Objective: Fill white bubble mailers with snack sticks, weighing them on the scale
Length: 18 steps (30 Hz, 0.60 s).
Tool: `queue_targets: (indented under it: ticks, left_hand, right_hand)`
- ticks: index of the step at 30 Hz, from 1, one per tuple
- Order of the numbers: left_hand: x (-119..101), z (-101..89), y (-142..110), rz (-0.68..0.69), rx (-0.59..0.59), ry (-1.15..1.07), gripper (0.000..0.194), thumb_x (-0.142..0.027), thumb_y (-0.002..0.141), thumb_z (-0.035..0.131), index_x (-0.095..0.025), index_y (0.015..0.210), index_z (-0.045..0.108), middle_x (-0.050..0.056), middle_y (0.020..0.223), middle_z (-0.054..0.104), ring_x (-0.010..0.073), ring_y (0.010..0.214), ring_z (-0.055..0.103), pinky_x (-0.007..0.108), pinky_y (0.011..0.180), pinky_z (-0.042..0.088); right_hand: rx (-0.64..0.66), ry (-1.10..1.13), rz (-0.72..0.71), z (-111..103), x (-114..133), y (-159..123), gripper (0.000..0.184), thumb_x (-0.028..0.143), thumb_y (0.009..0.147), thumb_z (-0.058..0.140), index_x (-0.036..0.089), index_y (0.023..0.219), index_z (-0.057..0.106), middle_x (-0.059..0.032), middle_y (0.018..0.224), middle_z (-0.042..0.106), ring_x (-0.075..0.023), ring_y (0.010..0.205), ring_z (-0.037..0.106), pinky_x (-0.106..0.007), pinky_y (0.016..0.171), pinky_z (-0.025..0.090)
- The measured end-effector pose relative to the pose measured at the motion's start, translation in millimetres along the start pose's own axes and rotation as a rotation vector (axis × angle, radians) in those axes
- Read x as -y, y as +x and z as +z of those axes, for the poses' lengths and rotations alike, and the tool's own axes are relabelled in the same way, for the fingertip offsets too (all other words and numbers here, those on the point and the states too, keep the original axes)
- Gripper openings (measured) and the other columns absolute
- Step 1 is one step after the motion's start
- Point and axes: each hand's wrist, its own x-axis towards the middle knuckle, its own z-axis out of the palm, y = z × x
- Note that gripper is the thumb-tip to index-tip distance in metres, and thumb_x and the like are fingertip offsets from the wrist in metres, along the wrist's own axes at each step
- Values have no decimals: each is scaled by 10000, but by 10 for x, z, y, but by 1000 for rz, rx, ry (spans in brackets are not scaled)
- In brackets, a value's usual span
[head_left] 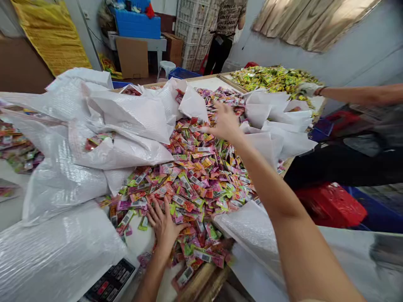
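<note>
A large heap of small, colourful snack packets [198, 172] in pink, red and green wrappers covers the table in front of me. My left hand [165, 226] lies on the near left of the heap with its fingers spread, touching packets. Farther off, my right hand [225, 121] reaches over the back of the heap, fingers apart and holding nothing I can see. White woven sacks [132, 113] crowd the left of the heap, some with packets showing in their mouths. More white sacks [267, 117] stand folded open to its right.
Yellow-green packets [273, 79] are piled at the back right, where a co-worker's gloved hand [308, 89] touches them. Another person [225, 33] stands by stacked white crates [195, 29]. A red bag [330, 205] sits at the right. A black device with buttons [110, 281] lies at the front left.
</note>
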Motion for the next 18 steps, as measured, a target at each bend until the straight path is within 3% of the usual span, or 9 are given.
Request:
queue_targets:
  ticks: [2,4,7,9,12,15,18]
  left_hand:
    - [-98,25,72,-39,18,-12,1285,-727,627,831,-121,1633,309,339,1683,136,572,1557,83,714,1196,196]
    - [-186,51,140,-72,30,-13,1282,-719,622,839,-140,1635,308,337,1681,143,568,1558,86,716,1193,193]
    - [-280,92,215,-106,34,12,1290,-706,605,854,-133,1629,319,343,1681,122,558,1565,59,706,1196,188]
    - [-307,119,233,-114,26,30,1274,-699,620,846,-119,1625,322,341,1685,104,538,1575,32,696,1204,176]
    - [-294,164,208,-112,27,27,1254,-710,652,811,-116,1630,300,332,1689,95,507,1589,9,691,1216,147]
    - [-244,211,152,-99,38,-7,1303,-785,659,750,-132,1655,220,327,1695,68,515,1586,25,708,1212,132]
    - [-185,248,102,-60,-8,-28,1271,-783,713,697,-179,1675,127,289,1716,17,516,1587,44,719,1214,124]
  right_hand:
    - [-2,-66,247,38,-836,-335,1375,539,667,932,103,1679,110,-408,1632,137,-567,1520,176,-749,1124,259]
    - [-38,-113,472,78,-1544,-580,1360,467,659,952,100,1679,132,-413,1645,48,-579,1535,85,-747,1119,251]
    - [-41,-132,658,184,-2227,-679,1439,414,622,975,135,1692,54,-348,1679,-53,-565,1550,-12,-777,1103,242]
    - [-35,-100,695,277,-2462,-567,1492,496,615,962,159,1692,-13,-328,1683,-90,-563,1551,13,-792,1074,273]
    - [-7,-91,666,400,-2654,-231,1463,597,662,902,154,1686,-45,-378,1657,-105,-568,1507,234,-719,992,396]
    - [49,-160,589,485,-2813,174,1433,490,693,912,111,1676,-60,-457,1612,-97,-496,1391,477,-575,916,446]
    - [122,-190,545,570,-2963,534,1460,332,651,944,76,1666,-73,-502,1585,36,-407,1325,570,-491,846,419]
